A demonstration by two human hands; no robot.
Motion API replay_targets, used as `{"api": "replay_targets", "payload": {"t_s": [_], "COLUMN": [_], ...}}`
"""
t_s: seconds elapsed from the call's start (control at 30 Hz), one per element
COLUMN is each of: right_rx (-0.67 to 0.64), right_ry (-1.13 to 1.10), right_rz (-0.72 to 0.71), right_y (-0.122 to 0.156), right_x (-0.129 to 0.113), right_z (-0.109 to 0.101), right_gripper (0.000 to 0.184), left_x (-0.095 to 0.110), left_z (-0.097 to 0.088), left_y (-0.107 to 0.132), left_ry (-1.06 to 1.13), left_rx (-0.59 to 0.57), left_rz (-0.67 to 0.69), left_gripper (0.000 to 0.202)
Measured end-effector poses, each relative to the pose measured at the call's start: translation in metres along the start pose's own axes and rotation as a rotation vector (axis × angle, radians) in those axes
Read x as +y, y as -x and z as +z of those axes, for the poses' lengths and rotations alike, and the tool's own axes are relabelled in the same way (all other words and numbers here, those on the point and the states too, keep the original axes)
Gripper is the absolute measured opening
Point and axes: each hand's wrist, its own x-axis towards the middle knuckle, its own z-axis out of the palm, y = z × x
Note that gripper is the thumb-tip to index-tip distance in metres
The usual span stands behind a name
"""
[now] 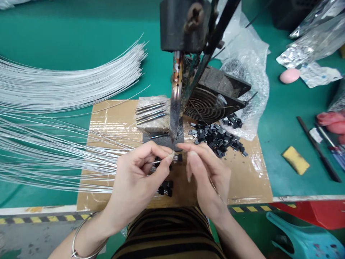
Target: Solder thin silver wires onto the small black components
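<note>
Fingers of the left hand [137,176] are pinching a thin wire [156,162]; a black connector [180,157] is sitting just beside them at three o'clock, below a soldering iron [176,86]; the right hand [212,172] is facing it, fingers standing narrowly apart, any grip being unclear; loose connectors [215,138] are crowding two o'clock, bare cardboard [249,183] is leaving room at four, out to its edge

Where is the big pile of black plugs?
In the head view, the pile lies right of centre on the cardboard, between the fan and the right hand.
</note>
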Motion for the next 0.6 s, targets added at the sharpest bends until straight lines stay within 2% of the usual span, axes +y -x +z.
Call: {"api": "replay_targets", "payload": {"t_s": [0.1, 0.3, 0.37, 0.47, 0.6], "right_rx": [-0.005, -0.046, -0.010, 0.022, 0.035], "right_ry": [-0.012, 0.055, 0.077, 0.124, 0.141], "right_rz": [-0.032, 0.015, 0.015, -0.017, -0.081], "right_y": [0.004, 0.004, 0.003, 0.002, 0.000], "right_x": [0.000, -0.010, -0.012, -0.010, -0.008], "right_z": [-0.003, -0.006, -0.007, -0.009, -0.010], "right_gripper": [0.041, 0.042, 0.036, 0.013, 0.025], "left_x": [-0.001, 0.003, 0.004, 0.004, 0.003], "left_z": [0.001, -0.002, -0.003, -0.003, -0.003], "left_y": [-0.001, -0.004, -0.005, -0.006, -0.008], "left_ry": [-0.011, -0.058, -0.062, -0.075, -0.097], "left_rx": [0.025, 0.056, 0.070, 0.082, 0.096], "left_rz": [0.002, 0.022, 0.038, 0.052, 0.054], "left_gripper": [0.010, 0.011, 0.011, 0.011, 0.012]}}
